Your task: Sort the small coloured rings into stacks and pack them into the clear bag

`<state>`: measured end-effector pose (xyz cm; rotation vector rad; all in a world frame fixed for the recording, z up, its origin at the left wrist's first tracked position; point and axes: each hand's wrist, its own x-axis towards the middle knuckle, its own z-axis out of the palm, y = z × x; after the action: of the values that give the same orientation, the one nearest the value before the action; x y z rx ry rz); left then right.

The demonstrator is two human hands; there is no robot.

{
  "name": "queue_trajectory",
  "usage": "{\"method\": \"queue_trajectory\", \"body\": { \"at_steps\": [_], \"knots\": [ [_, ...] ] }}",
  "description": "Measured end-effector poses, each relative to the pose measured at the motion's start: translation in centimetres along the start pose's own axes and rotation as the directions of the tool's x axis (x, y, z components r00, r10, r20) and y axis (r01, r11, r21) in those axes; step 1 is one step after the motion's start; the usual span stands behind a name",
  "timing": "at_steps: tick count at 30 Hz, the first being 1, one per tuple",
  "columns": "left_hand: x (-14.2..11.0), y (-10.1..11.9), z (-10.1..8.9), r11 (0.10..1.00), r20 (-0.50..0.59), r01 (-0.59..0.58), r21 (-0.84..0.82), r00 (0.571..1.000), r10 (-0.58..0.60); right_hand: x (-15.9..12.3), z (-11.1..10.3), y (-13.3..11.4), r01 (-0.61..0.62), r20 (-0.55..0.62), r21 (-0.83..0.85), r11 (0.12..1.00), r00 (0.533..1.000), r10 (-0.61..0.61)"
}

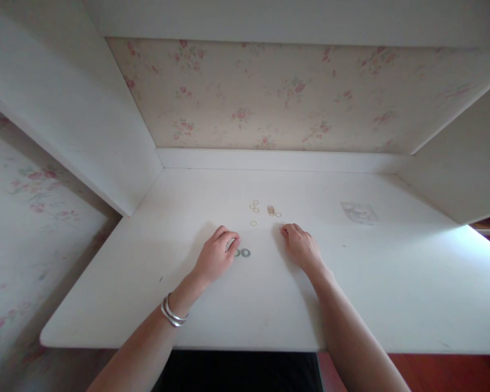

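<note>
My left hand (219, 251) rests low over the table, thumb and forefinger pinched together. What the pinch holds, if anything, is too small to make out. Beside that thumb lies a grey flat ring (245, 252), with a second grey ring (237, 252) partly hidden by the hand. My right hand (300, 245) is closed in a pinch just below the gold rings; its fingertips hide what may be in them. Several thin gold rings (253, 207) lie loose beyond the hands, one single gold ring (253, 223) nearer me. Overlapping gold rings form a small pile (271, 210).
A clear plastic bag (359, 213) lies flat on the white table (392, 294) to the right. White panels rise at the left (90, 109) and right (465, 152). Behind stands a flowered back wall (253, 98). A tiny dark scrap (160, 279) lies left.
</note>
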<state>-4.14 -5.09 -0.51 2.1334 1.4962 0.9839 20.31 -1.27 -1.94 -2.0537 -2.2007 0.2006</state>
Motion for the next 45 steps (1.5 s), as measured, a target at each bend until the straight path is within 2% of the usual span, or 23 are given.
{"method": "queue_trajectory", "body": {
  "at_steps": [5, 8, 12, 16, 18, 24, 27, 29, 32, 34, 37, 41, 45],
  "knots": [
    [0.1, 0.0, -0.3, 0.999, -0.019, 0.033, -0.005, 0.999, -0.033, -0.6, -0.2, -0.2, 0.059, -0.130, 0.108, 0.992, 0.990, -0.044],
    [0.2, -0.1, -0.4, 0.999, -0.019, 0.047, -0.007, 0.999, -0.047, -1.2, -0.4, -1.0, 0.189, -0.173, 0.221, 0.957, 0.973, -0.153],
    [0.1, -0.1, -0.5, 0.999, 0.021, 0.046, 0.005, 0.999, -0.046, -2.3, -0.5, -2.6, 0.374, -0.123, 0.280, 0.884, 0.927, -0.354],
    [-0.2, 0.2, -0.4, 0.999, 0.143, -0.034, 0.008, 0.989, 0.033, -2.9, -0.3, -3.6, 0.462, -0.048, 0.277, 0.842, 0.882, -0.469],
    [-0.3, 0.3, -0.4, 0.998, 0.171, -0.055, 0.004, 0.984, 0.053, -3.0, -0.1, -3.7, 0.486, -0.025, 0.256, 0.835, 0.867, -0.497],
    [0.0, -0.1, -0.3, 1.000, 0.102, 0.000, -0.016, 0.995, 0.002, -3.0, -0.1, -3.6, 0.532, 0.030, 0.217, 0.819, 0.835, -0.550],
    [0.2, -0.5, -0.3, 0.999, 0.095, 0.006, -0.034, 0.995, -0.002, -3.1, -0.5, -3.5, 0.544, 0.008, 0.232, 0.807, 0.828, -0.560],
    [0.3, -0.6, -0.3, 0.998, 0.100, 0.020, -0.051, 0.995, -0.015, -3.0, -0.9, -3.3, 0.527, -0.038, 0.277, 0.803, 0.841, -0.539],
    [0.6, -0.5, -0.2, 0.997, 0.092, 0.042, -0.064, 0.995, -0.036, -2.5, -1.1, -2.3, 0.450, -0.095, 0.315, 0.835, 0.891, -0.444],
    [1.0, 0.1, 0.2, 0.998, 0.108, 0.040, -0.058, 0.994, -0.033, -1.9, -0.9, -1.3, 0.367, -0.131, 0.310, 0.877, 0.930, -0.343],
    [2.3, 1.4, 1.3, 1.000, 0.205, -0.022, -0.012, 0.979, 0.024, -0.8, -0.3, 0.3, 0.200, -0.222, 0.311, 0.929, 0.966, -0.134],
    [5.2, 3.3, 3.9, 0.986, 0.329, -0.138, 0.093, 0.939, 0.100, 0.3, 0.3, 1.8, 0.004, -0.302, 0.370, 0.929, 0.946, 0.116],
    [7.9, 4.1, 6.3, 0.965, 0.353, -0.179, 0.192, 0.930, 0.102, 0.8, 0.4, 2.1, -0.033, -0.321, 0.417, 0.909, 0.930, 0.180]
  ]
}}
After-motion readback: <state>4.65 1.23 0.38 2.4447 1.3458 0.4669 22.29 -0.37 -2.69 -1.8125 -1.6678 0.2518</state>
